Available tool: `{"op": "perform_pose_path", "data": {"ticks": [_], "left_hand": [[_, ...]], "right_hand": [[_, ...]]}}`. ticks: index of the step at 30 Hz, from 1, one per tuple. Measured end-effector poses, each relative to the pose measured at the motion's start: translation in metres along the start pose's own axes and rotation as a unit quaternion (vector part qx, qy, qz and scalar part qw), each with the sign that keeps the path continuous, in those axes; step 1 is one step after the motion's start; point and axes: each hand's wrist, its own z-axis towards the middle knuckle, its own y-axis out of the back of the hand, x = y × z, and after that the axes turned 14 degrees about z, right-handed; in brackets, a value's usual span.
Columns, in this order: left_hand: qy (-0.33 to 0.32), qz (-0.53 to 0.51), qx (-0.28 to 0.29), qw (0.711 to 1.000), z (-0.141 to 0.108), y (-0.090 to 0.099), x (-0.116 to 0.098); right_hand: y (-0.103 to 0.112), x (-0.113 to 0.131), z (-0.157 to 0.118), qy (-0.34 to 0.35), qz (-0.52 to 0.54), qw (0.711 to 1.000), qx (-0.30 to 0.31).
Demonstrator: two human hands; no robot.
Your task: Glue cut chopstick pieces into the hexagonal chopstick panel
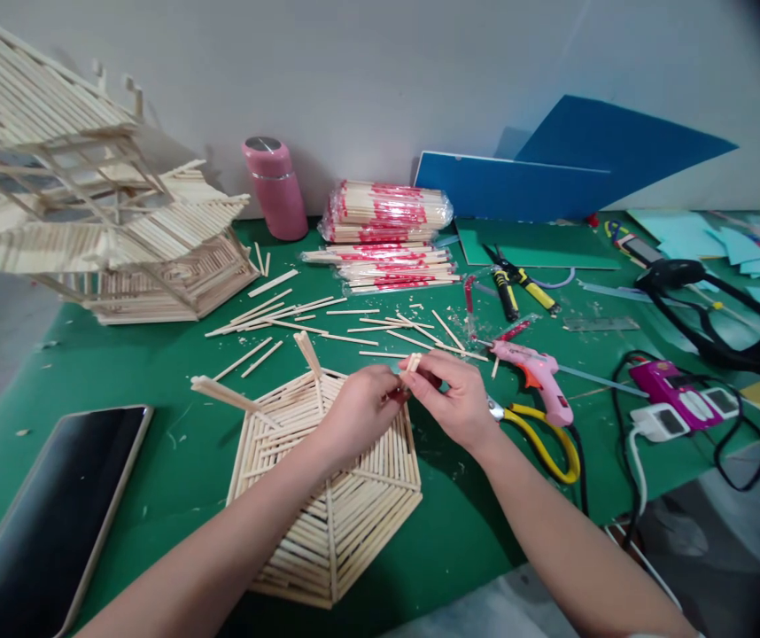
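Observation:
Over the right far edge of a polygonal base made of wooden sticks [373, 523], both hands come together. My left hand [368, 403] has its fingers closed round the lower part of a short bundle of wooden sticks [413, 361]. My right hand [453, 390] pinches the same bundle near its top; the bundle's lower end is hidden behind the fingers. Two stick posts stand on the base: one post [309, 353] at the far corner, and a leaning post [227, 392] at the left corner.
Loose sticks [274, 310] lie beyond the base. A pink glue gun [539, 377], yellow-handled pliers [553, 443] and cutters [516, 283] are at right, near a purple power strip [676, 394]. A phone [54, 523] and a stick-built pavilion [107, 195] occupy the left; wrapped sticks [386, 213] and a pink bottle [277, 190] stand behind.

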Motion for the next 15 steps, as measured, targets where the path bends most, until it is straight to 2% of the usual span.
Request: {"op": "perform_pose_path", "data": {"ticks": [15], "left_hand": [[0.000, -0.001, -0.004, 1.000, -0.0007, -0.0016, 0.0014]], "right_hand": [[-0.0010, -0.0009, 0.0007, 0.001, 0.006, 1.000, 0.002]]}}
